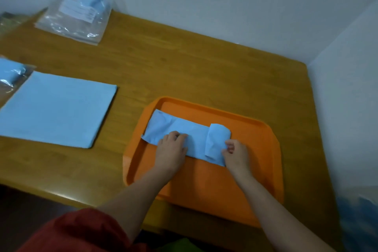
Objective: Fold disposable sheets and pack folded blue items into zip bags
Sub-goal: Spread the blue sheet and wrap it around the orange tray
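- Blue sheet (184, 129) on orange tray (255, 170), right end rolled.
- Left hand (172, 149) pressing it flat, fingers (181, 136) loose; right hand (236, 154) pinching the rolled end's edge.
- Could unroll or skew (springy stuff) if pinch slips.

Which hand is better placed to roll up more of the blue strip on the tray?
Right, probably. The right hand pinches the roll at the strip's right end, so it can turn it leftward. The left hand lies flat on the strip, pinning it to the orange tray.
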